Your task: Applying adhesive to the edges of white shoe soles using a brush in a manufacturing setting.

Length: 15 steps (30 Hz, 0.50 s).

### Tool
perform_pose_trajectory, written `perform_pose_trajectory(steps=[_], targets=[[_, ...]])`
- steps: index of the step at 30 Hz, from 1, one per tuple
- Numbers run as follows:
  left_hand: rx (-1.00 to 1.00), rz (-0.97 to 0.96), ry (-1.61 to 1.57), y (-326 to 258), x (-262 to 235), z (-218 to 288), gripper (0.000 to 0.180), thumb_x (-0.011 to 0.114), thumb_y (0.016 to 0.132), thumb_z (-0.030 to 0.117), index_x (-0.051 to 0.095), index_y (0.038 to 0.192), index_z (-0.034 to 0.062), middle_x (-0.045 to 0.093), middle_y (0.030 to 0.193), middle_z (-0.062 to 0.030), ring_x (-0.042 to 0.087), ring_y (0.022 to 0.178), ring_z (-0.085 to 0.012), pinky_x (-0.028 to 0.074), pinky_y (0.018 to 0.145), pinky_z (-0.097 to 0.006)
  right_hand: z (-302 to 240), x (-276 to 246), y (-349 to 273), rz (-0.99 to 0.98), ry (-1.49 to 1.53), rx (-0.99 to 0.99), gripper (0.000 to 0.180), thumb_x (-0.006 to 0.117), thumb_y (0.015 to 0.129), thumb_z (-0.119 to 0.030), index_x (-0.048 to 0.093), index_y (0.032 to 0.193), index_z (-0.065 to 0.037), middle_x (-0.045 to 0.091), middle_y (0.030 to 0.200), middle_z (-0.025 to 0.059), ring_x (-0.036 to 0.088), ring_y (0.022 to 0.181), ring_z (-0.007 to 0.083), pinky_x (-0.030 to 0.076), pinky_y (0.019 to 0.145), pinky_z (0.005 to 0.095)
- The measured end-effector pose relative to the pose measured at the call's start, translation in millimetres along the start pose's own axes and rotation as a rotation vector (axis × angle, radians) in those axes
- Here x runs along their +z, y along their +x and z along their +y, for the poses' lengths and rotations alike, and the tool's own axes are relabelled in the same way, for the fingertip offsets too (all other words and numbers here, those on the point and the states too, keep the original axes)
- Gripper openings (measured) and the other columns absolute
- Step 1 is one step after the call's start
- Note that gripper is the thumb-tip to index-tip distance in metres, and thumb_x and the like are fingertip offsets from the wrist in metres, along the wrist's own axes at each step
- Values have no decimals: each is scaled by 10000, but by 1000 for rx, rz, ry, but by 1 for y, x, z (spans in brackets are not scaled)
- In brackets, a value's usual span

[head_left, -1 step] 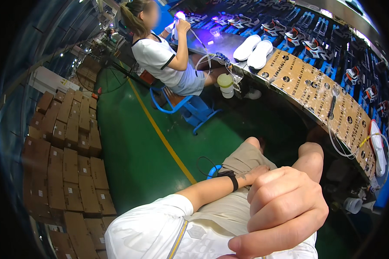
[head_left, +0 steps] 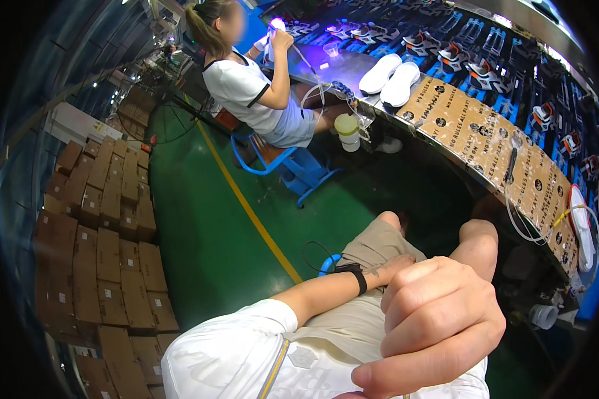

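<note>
My right hand is raised close to the camera at the lower right, its fingers curled into a loose fist with nothing visible in it. My left forearm, with a black wristband, lies across my lap. My left hand rests on my thigh in beige shorts; the right hand hides most of it, so its fingers cannot be made out. I am sitting beside a curved workbench covered in brown cardboard.
A co-worker sits on a blue stool at the bench, holding a white shoe under purple light. Two white shoes and a pale cup stand nearby. Stacked cardboard boxes line the left; a yellow line crosses the green floor.
</note>
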<state>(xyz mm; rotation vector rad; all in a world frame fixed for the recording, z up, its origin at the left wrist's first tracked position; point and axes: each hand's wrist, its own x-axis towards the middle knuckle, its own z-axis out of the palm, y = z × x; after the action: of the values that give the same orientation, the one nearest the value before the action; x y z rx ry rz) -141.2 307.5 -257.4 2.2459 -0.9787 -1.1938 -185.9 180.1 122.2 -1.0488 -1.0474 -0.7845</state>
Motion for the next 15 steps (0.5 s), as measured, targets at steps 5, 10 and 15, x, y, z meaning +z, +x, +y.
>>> perform_pose_trajectory(steps=[5,10,15], targets=[[118,-43,127,0,-2,3,360,547,984,300,694,1061,-20,709,1157,-265,676,1102,-400,533,898,-496,-24,53,10,434,-132,198,117,794,749,-113,710,752,-31,545,593,29,418,450,110,329,485,268],[188,55,182,17,25,-34,346,525,997,278,694,1056,-18,714,1158,-251,679,1105,-390,537,909,-484,-6,47,13,720,-240,133,213,763,728,-195,633,647,-47,499,511,31,352,385,109,273,455,288],[132,-9,135,0,1,-6,359,485,1018,266,709,1090,-5,726,1160,-229,676,1128,-379,533,934,-472,6,1,-9,47,15,-36,164,760,917,-126,734,792,-24,575,663,30,499,502,146,354,478,286]])
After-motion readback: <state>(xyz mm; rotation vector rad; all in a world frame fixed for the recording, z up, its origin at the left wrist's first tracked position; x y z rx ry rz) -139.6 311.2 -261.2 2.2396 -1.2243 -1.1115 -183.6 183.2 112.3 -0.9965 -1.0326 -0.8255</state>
